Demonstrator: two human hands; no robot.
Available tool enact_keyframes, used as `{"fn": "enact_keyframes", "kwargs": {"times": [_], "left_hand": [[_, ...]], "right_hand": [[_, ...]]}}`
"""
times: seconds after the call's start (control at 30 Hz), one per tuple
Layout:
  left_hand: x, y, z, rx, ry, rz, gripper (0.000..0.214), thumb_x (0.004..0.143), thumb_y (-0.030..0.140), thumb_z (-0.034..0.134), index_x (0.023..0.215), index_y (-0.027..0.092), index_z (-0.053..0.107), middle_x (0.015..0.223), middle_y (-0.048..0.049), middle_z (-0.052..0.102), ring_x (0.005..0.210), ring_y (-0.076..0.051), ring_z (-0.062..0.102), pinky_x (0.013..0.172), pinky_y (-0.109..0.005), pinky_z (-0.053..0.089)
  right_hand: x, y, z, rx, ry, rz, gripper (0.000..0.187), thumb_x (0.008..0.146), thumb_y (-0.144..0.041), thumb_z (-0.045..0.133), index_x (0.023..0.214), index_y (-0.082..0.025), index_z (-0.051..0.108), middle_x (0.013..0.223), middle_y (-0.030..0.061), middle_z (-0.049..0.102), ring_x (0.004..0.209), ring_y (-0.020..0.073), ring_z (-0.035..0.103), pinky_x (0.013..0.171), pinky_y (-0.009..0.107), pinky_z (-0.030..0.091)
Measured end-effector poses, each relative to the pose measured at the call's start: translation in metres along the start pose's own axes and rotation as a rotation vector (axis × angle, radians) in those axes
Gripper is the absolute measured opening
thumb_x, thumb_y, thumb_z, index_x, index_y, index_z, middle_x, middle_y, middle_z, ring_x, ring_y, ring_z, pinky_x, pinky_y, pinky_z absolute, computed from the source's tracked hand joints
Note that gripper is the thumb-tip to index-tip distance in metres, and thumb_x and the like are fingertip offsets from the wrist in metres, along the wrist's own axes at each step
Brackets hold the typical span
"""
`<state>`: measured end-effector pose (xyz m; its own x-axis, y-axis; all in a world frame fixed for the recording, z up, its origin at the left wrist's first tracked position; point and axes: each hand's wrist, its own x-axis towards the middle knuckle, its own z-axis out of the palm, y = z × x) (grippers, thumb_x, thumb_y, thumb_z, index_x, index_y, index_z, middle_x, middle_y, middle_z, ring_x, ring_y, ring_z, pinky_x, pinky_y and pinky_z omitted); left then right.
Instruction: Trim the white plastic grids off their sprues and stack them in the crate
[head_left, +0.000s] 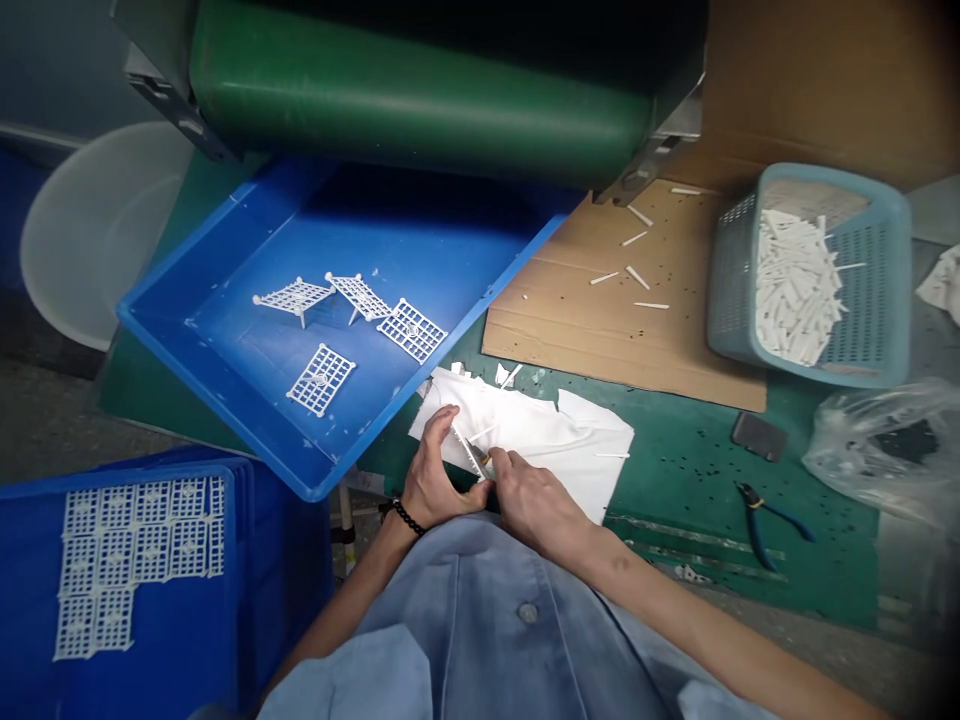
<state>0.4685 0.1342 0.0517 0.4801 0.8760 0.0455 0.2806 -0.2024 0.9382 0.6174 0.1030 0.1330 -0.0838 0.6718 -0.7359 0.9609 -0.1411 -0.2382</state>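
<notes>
White grid (468,452) pinched edge-on between left fingers (439,425); right fingers (505,467) grip small tool (485,460) beside it.

No lettering, label, brand, number or sign is showing legibly anywhere.

A green-topped desk (660,475) stands on a grey floor (37,425). Above it spans a green roller (420,95), deep shadow overhead.
</notes>
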Motion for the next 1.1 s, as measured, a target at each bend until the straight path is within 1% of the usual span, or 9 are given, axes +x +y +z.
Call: {"fn": "enact_keyframes", "kwargs": {"times": [0.3,0.5,0.63,0.77,0.87,0.97,1.1], "left_hand": [[0.001,0.002,0.0,0.008,0.002,-0.001,0.093,0.06,0.021,0.071,0.139,0.016,0.023,0.14,-0.0193,0.039,0.132,-0.031,0.039,0.102,-0.044,0.045],[0.001,0.001,0.0,0.012,-0.007,-0.004,0.093,0.061,0.022,0.071,0.14,0.016,0.021,0.141,-0.0198,0.038,0.132,-0.031,0.039,0.103,-0.044,0.044],[0.0,-0.001,-0.001,0.01,-0.001,0.009,0.093,0.06,0.023,0.071,0.14,0.016,0.022,0.14,-0.0199,0.039,0.132,-0.031,0.039,0.102,-0.044,0.045],[0.001,0.0,-0.001,-0.002,-0.001,0.022,0.094,0.061,0.023,0.071,0.14,0.016,0.021,0.14,-0.0199,0.039,0.132,-0.032,0.039,0.101,-0.045,0.045],[0.002,0.0,-0.001,0.0,0.002,0.035,0.094,0.061,0.023,0.071,0.14,0.016,0.021,0.141,-0.0201,0.038,0.132,-0.032,0.038,0.102,-0.045,0.045],[0.002,-0.001,-0.001,0.001,-0.003,0.037,0.094,0.061,0.023,0.071,0.141,0.016,0.021,0.141,-0.0203,0.038,0.133,-0.032,0.037,0.102,-0.045,0.045],[0.001,-0.003,0.0,-0.003,0.004,0.052,0.094,0.061,0.024,0.071,0.141,0.016,0.021,0.14,-0.0202,0.038,0.132,-0.033,0.038,0.101,-0.046,0.045]], "right_hand": [[-0.002,-0.002,0.001,-0.009,0.012,0.03,0.025,0.09,-0.011,0.038,0.114,-0.01,0.046,0.099,0.0135,0.06,0.083,0.0259,0.063,0.07,0.034,0.047],[-0.004,-0.003,-0.003,-0.023,0.025,0.002,0.025,0.089,-0.008,0.037,0.112,-0.011,0.045,0.098,0.0128,0.059,0.083,0.0244,0.062,0.071,0.032,0.046],[-0.003,-0.004,-0.002,-0.018,0.03,-0.002,0.027,0.089,-0.007,0.037,0.114,-0.012,0.045,0.099,0.0127,0.058,0.086,0.0231,0.061,0.073,0.031,0.045],[-0.001,-0.003,0.001,-0.013,0.018,0.024,0.029,0.09,-0.01,0.039,0.118,-0.012,0.044,0.102,0.0134,0.059,0.087,0.024,0.062,0.072,0.031,0.045],[-0.001,-0.002,0.002,-0.007,0.014,0.032,0.028,0.09,-0.01,0.039,0.117,-0.012,0.045,0.101,0.0126,0.06,0.086,0.0242,0.062,0.072,0.031,0.045],[-0.001,-0.001,0.004,-0.01,0.045,0.007,0.026,0.089,-0.008,0.039,0.113,-0.012,0.047,0.097,0.0112,0.059,0.084,0.0228,0.061,0.072,0.03,0.044],[0.0,0.002,0.009,-0.014,0.126,-0.026,0.024,0.087,-0.006,0.041,0.108,-0.013,0.049,0.096,0.0096,0.058,0.088,0.0217,0.058,0.076,0.029,0.043]]}}
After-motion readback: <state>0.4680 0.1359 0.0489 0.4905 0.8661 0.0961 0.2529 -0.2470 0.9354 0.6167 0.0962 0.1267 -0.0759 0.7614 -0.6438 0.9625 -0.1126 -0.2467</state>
